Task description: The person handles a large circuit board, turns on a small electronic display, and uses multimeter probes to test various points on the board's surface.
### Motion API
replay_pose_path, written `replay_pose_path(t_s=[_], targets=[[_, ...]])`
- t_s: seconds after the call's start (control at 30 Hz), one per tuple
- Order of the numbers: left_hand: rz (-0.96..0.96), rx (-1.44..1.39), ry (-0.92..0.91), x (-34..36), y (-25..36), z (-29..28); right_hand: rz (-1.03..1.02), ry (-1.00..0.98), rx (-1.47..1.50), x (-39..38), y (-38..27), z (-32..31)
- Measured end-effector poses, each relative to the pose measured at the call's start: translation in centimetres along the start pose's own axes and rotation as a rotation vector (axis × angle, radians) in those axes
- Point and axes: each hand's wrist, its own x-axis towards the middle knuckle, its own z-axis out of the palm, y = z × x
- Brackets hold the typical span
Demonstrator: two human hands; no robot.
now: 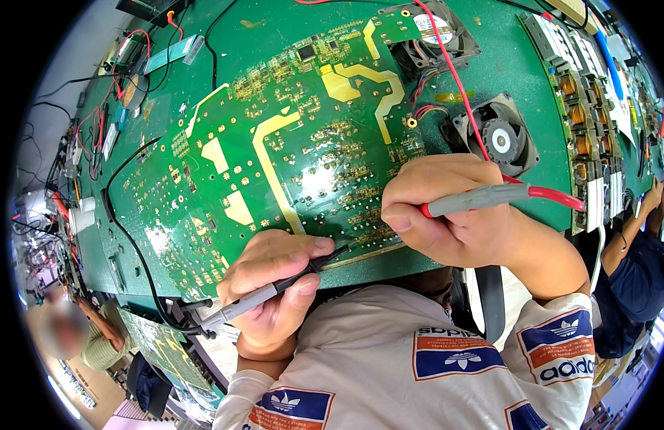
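Observation:
A large green circuit board (239, 179) with gold traces and rows of solder points lies before me. My left hand (271, 283) is closed around a grey and black test probe (264, 292). Its dark tip points right, close over the board's near edge; whether it touches is too small to tell. In my right hand (454, 208), closed in a pinch, is a grey and red test probe (479, 198). That hand rests at the board's right near corner, and its fingers hide the probe's tip. A red lead (554, 197) leaves this probe's back end.
Two square cooling fans, one black (443, 39) and one grey-rimmed (498, 136), sit beyond my right hand. Boards with copper coils (584, 115) line the right side. A black cable (113, 208) curves along the left. Other people (636, 287) work at both sides.

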Motion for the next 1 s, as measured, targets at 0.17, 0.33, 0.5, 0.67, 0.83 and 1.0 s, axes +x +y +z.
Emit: replay_pose_path(t_s=[0.17, 0.33, 0.5, 0.67, 0.83, 1.0], targets=[[-0.005, -0.001, 0.006, -0.15, -0.03, -0.01, 0.003, -0.017, 0.010, 0.07, 0.01, -0.02], [-0.010, -0.006, 0.000, -0.08, 0.01, 0.01, -0.014, -0.007, 0.018, -0.03, 0.19, 0.07], [0.000, -0.002, -0.007, -0.04, -0.11, -0.07, -0.006, -0.010, 0.013, 0.02, 0.02, 0.00], [-0.001, 0.006, -0.007, -0.02, 0.01, -0.04, -0.012, -0.013, 0.018, 0.04, 0.13, 0.07], [0.002, 0.011, -0.018, 0.04, -0.03, -0.12, 0.007, -0.015, 0.010, 0.10, -0.06, -0.13], [0.009, -0.002, -0.008, -0.07, -0.18, -0.08, -0.003, -0.013, 0.010, 0.06, 0.08, -0.05]])
